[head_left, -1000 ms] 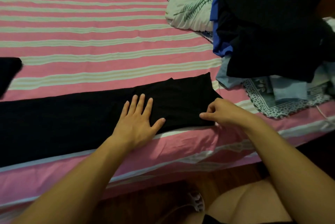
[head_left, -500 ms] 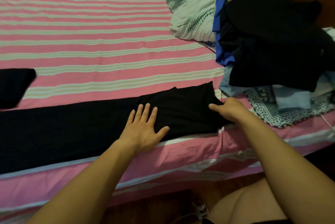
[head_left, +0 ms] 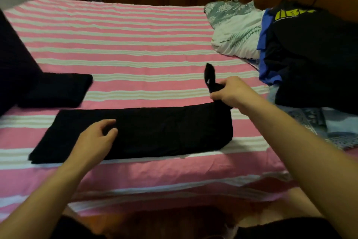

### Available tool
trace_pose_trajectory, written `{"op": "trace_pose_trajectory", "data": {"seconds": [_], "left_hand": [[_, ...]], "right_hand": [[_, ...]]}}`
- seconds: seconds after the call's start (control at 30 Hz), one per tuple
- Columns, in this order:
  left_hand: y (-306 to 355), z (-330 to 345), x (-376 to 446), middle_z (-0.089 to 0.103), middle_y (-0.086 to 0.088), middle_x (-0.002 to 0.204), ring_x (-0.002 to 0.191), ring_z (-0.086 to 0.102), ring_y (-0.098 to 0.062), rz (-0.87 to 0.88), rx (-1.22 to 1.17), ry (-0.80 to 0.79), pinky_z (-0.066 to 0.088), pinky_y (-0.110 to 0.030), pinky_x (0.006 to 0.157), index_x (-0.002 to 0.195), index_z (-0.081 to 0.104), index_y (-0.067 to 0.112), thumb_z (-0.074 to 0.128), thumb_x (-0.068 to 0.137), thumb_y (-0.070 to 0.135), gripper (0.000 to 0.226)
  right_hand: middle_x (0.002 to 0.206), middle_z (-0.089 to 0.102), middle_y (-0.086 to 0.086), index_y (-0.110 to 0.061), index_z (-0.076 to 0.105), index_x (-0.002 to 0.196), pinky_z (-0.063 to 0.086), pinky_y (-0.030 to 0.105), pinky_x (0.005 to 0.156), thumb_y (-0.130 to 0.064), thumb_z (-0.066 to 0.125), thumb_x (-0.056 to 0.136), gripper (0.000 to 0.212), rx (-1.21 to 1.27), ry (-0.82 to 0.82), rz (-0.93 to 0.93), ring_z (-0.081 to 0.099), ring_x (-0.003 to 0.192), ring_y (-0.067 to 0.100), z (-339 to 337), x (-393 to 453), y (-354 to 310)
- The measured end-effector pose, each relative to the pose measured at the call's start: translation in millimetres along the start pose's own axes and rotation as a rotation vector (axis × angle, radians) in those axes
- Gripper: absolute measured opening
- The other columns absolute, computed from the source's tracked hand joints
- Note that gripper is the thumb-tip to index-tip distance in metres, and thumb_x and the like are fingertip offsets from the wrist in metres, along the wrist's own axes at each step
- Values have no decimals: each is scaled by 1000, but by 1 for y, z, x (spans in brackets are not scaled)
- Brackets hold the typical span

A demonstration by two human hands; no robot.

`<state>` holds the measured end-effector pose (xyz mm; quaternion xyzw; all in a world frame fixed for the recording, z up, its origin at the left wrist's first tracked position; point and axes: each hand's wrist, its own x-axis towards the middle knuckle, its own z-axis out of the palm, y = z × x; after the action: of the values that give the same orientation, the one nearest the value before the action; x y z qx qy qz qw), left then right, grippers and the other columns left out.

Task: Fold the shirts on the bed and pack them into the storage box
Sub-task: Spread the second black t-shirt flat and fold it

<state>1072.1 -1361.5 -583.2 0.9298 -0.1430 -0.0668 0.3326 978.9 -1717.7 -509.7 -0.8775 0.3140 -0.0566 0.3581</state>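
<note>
A black shirt (head_left: 155, 132), folded into a long strip, lies across the near part of the pink striped bed (head_left: 126, 45). My right hand (head_left: 230, 91) grips the strip's right end and holds it lifted off the bed, a tip of cloth sticking up. My left hand (head_left: 96, 138) hovers over the strip's left part with fingers loosely curled, holding nothing. A folded black shirt (head_left: 58, 89) lies to the left, behind the strip. No storage box is in view.
A pile of unfolded clothes (head_left: 310, 54), black, blue and patterned, fills the bed's right side, with a white and grey floral cloth (head_left: 236, 33) behind it. A dark cloth mass (head_left: 13, 60) stands at the far left. Wooden furniture lines the back wall.
My right hand has taken hold of the strip's right end and raised it. My left hand lifted off the cloth and shifted left. The view pulled back, showing the strip's whole length.
</note>
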Motion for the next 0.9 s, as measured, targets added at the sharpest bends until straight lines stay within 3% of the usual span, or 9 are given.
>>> {"op": "trace_pose_trajectory", "data": {"seconds": [0.13, 0.2, 0.3, 0.37, 0.47, 0.57, 0.73, 0.83, 0.9], "left_hand": [[-53, 10, -9, 46, -11, 155, 144, 39, -30, 67, 238, -12, 33, -45, 118, 147, 54, 18, 63, 97, 31, 53], [-75, 23, -12, 34, -11, 162, 152, 24, -31, 78, 387, -35, 21, -48, 124, 152, 47, 25, 50, 99, 49, 58], [-87, 34, -10, 15, -3, 170, 157, 5, -25, 79, 499, -98, 2, -44, 125, 158, 27, 41, 19, 100, 61, 62], [-86, 36, -8, 9, 0, 171, 157, -1, -22, 90, 515, -103, -2, -44, 126, 159, 19, 44, 19, 103, 61, 59], [-84, 35, -9, 6, 0, 171, 157, -2, -22, 88, 539, -109, -1, -45, 126, 160, 15, 44, 20, 103, 60, 60], [-81, 34, -14, 18, -3, 169, 156, 8, -24, 85, 546, -95, 4, -46, 126, 159, 27, 38, 30, 103, 56, 58], [-36, 40, -16, 67, -3, 117, 113, 57, -26, 254, 274, 92, 49, -43, 92, 121, 72, 20, 58, 97, 32, 31], [23, 64, -3, 73, 6, 107, 98, 68, -16, 15, -148, -181, 55, -37, 91, 118, 70, 27, 58, 98, 35, 25], [56, 87, 1, 71, 6, 113, 100, 66, -14, 19, -172, -325, 54, -36, 93, 128, 64, 28, 56, 98, 41, 34]], "right_hand": [[94, 68, 7, -12, 68, 104, 51, 32, 72, -43, 68, 89, 35, -383, -257, -136, 67, 89, 28, 84, -22, -28], [105, 71, 5, -12, 66, 112, 55, 39, 88, -56, 54, 96, 48, -352, -458, -128, 69, 90, 23, 110, -32, -21], [105, 73, -2, -22, 68, 103, 54, 39, 91, -49, 47, 100, 35, -182, -191, -252, 69, 92, 19, 100, -29, -3], [133, 62, 3, -24, 61, 130, 43, 40, 105, -48, 44, 102, 40, -336, 1, -401, 56, 124, 25, 89, -13, 16], [167, 16, 0, -30, 23, 158, 12, 46, 124, -74, 16, 92, 80, -581, -108, -412, 10, 154, 26, 95, 0, 43], [168, -9, -10, -40, -3, 158, -2, 44, 125, -90, -18, 71, 102, -752, -286, -448, -12, 154, 19, 117, -6, 74], [167, -8, -17, -38, -4, 159, -1, 42, 126, -80, -3, 89, 82, -656, -249, -586, -16, 152, 7, 113, -14, 99], [166, -13, -14, -42, -6, 157, -3, 42, 126, -82, -9, 85, 82, -677, -233, -549, -18, 152, 9, 119, -11, 97], [165, -18, -13, -44, -8, 157, -8, 42, 125, -82, -13, 82, 84, -702, -256, -495, -22, 152, 12, 122, -9, 92]]}}
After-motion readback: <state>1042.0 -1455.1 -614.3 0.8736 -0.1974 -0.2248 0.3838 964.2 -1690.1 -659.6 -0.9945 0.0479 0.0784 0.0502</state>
